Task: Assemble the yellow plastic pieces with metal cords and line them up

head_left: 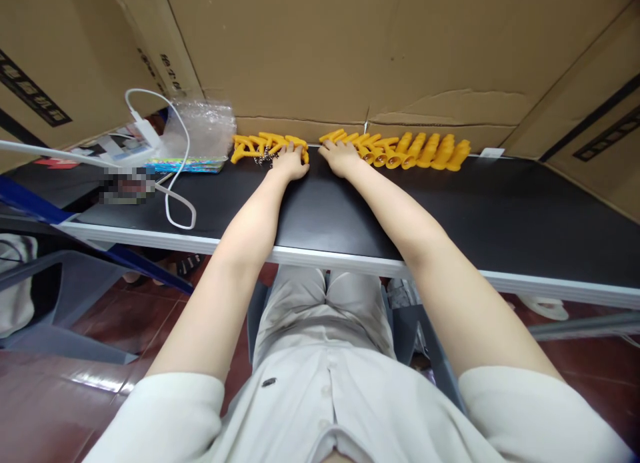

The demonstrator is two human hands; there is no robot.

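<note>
On the black tabletop, two rows of yellow plastic pieces lie along the back. My left hand (291,163) rests at the right end of the left row (245,146), which has forked pieces with small metal chains by them. Its fingers are apart and touch the end pieces. My right hand (341,157) lies at the left end of the right row (387,146), fingers stretched over the nearest forked pieces and partly hiding them. Farther right in that row stand several ribbed, cone-like yellow pieces (437,151). A narrow gap separates my hands.
Cardboard (310,56) walls the back and sides. Left on the table (340,216) are a clear plastic bag (205,126), colourful flat packs (200,165) and a white cable (188,143). A small white item (492,153) sits at the back right. A grey chair (75,296) stands lower left.
</note>
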